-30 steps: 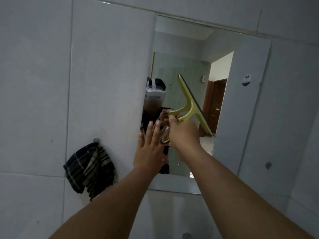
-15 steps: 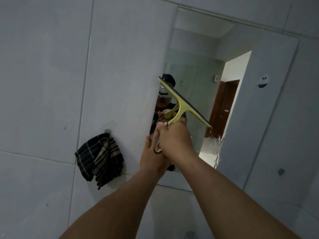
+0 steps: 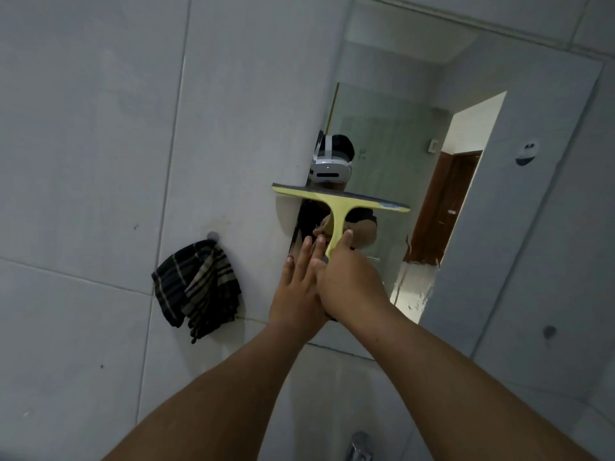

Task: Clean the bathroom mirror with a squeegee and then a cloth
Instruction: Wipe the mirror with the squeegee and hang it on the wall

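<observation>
A frameless mirror (image 3: 416,144) hangs on the grey tiled wall, with water streaks near its lower right. My right hand (image 3: 349,277) grips the handle of a yellow squeegee (image 3: 336,201). Its blade lies almost level across the mirror's left edge, its left end over the tile. My left hand (image 3: 296,287) rests flat near the mirror's lower left edge, fingers spread, just left of my right hand. A dark striped cloth (image 3: 199,287) hangs from a wall hook (image 3: 213,236) left of the mirror.
A chrome tap (image 3: 357,445) shows at the bottom edge. A small round fitting (image 3: 549,331) sits on the wall right of the mirror. The mirror reflects a person wearing a headset, a brown door and a doorway.
The squeegee blade has turned from steeply slanted to almost level and shifted left over the mirror's left edge. The view has swung, so the mirror sits further right.
</observation>
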